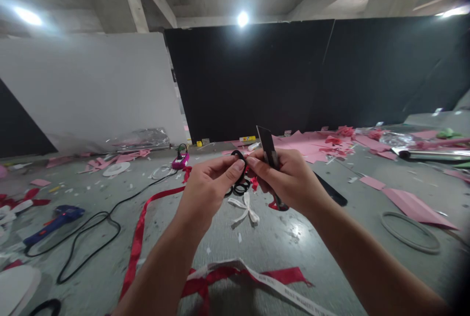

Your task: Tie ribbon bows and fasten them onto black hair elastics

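Note:
My left hand (211,184) is closed, thumb against fingers, on a black cord loop (240,157). Several black rings (241,188) hang below its fingertips. Close beside it, my right hand (290,171) grips a dark, flat, blade-like tool (267,142) that points upward; its exact kind is unclear. Bits of red ribbon (254,183) show between the two hands. Under them, a white ribbon bow (246,209) lies on the table. A long red ribbon (141,228) runs past my left forearm, and a white printed ribbon (273,284) crosses more red ribbon in front.
At left lie a blue glue gun (55,225) with a black cable (110,218) and a white disc (116,169). Pink paper (304,144) is scattered at the back. Rightward are a dark flat object (330,190), a grey ring (410,233) and a shiny roll (433,154).

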Motion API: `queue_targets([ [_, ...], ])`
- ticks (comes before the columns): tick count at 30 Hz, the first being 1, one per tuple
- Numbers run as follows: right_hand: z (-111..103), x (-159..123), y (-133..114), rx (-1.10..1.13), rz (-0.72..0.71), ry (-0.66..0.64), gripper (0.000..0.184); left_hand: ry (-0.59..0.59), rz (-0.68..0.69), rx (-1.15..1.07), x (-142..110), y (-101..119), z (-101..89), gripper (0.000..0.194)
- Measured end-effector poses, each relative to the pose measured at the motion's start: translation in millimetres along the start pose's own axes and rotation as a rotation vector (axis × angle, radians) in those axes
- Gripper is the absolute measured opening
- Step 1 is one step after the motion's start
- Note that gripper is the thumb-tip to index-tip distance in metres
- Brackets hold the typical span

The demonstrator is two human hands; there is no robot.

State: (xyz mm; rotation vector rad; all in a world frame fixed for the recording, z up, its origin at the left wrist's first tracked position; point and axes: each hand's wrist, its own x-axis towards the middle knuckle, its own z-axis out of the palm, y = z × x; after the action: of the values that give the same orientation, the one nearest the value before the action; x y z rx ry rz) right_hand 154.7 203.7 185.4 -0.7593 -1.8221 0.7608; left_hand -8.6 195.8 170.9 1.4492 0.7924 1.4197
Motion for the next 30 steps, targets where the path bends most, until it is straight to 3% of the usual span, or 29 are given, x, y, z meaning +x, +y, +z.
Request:
queue_targets([
  [5,-1.5,-1.2,-1.1,-0.01,0.001,0.016,0.03,-0.021,0.056,-0.066,0.9,-4.6,-2.0,0.022],
  [11,-1.9,-2.6,-5.8,-0.087,-0.036,0.033,0.029,0.082,0.168,0.339,-2.6,6.2,-1.7,0.023],
  [16,-0.8,-1.8,-6.4,-0.198,-0.063,0.045,0.029,0.136,0.219,0.446,-2.9,6.6,-1.6,0.023],
  [23,1.5,-6.8,-4.2,-0.518,-0.197,0.089,0.026,0.194,0.122,0.229,-1.4,5.1,-0.4,0.023],
  [30,11.4,-11.7,-4.7,-0.875,-0.368,0.088,0.024,0.189,0.103,-0.111,-1.1,-1.4,7.4,0.006],
])
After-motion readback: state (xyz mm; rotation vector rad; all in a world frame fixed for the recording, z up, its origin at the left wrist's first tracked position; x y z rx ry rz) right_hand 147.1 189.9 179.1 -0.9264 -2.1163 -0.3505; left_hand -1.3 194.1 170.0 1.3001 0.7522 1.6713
